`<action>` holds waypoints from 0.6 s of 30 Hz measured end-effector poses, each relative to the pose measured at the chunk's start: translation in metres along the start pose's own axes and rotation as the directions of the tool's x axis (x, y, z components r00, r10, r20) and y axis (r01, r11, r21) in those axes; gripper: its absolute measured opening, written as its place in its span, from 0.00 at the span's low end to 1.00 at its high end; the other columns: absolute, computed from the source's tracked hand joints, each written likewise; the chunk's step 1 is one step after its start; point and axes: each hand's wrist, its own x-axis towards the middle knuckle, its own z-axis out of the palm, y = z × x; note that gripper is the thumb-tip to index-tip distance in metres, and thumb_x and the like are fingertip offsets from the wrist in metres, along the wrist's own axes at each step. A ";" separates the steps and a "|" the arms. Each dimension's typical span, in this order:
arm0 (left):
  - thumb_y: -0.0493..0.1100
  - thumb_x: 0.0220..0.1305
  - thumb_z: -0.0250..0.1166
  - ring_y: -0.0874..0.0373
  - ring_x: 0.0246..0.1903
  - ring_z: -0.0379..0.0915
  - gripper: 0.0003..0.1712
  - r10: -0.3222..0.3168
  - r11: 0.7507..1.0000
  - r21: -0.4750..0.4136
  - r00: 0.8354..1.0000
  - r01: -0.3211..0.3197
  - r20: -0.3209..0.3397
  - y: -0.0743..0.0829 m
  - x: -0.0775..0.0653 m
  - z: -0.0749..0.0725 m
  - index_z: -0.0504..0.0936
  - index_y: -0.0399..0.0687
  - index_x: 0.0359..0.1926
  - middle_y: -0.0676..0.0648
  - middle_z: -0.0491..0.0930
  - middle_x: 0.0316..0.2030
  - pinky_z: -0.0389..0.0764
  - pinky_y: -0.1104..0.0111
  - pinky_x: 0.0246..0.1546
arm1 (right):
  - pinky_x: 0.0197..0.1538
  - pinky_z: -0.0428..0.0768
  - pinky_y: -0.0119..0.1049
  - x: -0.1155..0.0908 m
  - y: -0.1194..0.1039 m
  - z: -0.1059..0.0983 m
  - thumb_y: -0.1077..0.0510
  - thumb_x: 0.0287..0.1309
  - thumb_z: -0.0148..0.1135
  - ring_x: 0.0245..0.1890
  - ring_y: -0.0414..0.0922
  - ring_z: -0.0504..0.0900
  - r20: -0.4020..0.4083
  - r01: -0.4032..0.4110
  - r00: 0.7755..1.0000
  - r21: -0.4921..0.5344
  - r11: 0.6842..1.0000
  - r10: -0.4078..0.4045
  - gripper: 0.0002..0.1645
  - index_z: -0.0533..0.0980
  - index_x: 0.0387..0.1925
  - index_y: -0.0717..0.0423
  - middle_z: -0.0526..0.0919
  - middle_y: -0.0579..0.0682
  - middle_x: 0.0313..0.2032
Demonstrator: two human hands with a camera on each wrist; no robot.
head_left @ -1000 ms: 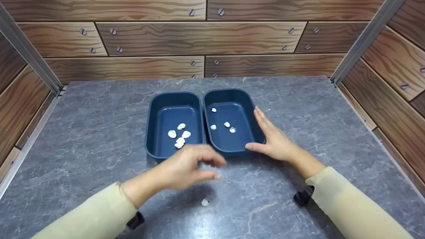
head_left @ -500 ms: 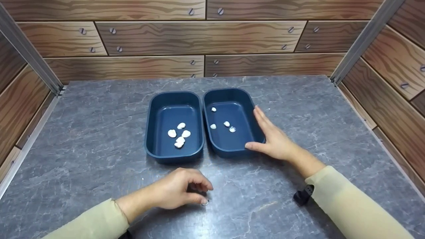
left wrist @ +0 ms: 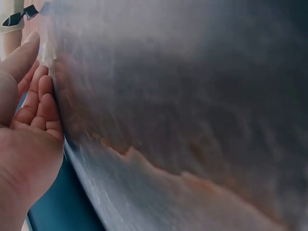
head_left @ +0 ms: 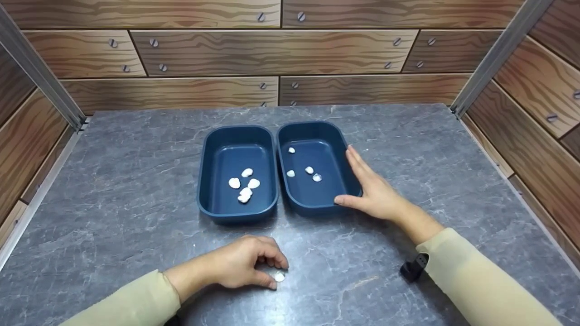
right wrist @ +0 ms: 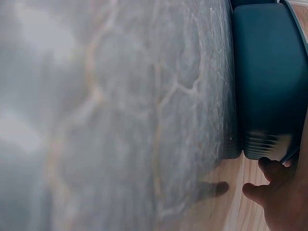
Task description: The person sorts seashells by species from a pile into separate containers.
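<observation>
On the table in front of the trays lies a small whitish shell. My left hand is lowered around it, the thumb on its near left side and the bent fingers above it; contact cannot be made out. The right hand rests against the right blue tray, its straight fingers along the outer side and the thumb at the near corner. Several small white shells, such as one shell, lie inside that tray. In the left blue tray are several larger white shells.
Both trays stand side by side on a grey marbled table. Wood-patterned walls close off the back and sides, with metal posts at the corners. A faint white speck lies left of the left hand.
My left hand has come down from in front of the trays to the shell on the table, and its thumb has shifted to the shell's near side. The right hand has stayed at the tray.
</observation>
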 end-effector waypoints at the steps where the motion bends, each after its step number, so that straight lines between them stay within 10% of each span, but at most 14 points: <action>1: 0.40 0.59 0.81 0.67 0.43 0.78 0.16 0.004 1.000 0.002 1.000 -0.004 0.004 -0.001 0.000 0.000 0.90 0.48 0.49 0.54 0.84 0.41 0.81 0.72 0.48 | 0.77 0.54 0.68 0.000 0.000 0.000 0.34 0.62 0.73 0.82 0.62 0.48 -0.002 0.003 1.000 0.001 1.000 -0.003 0.71 0.39 0.87 0.54 0.36 0.53 0.86; 18: 0.38 0.60 0.80 0.68 0.39 0.75 0.13 0.088 0.994 0.058 0.996 -0.089 0.009 -0.003 0.002 0.000 0.92 0.48 0.46 0.52 0.83 0.38 0.80 0.74 0.44 | 0.76 0.53 0.69 0.000 0.000 0.001 0.35 0.62 0.74 0.82 0.63 0.48 0.000 -0.001 1.000 -0.003 1.000 0.001 0.71 0.38 0.87 0.53 0.34 0.49 0.86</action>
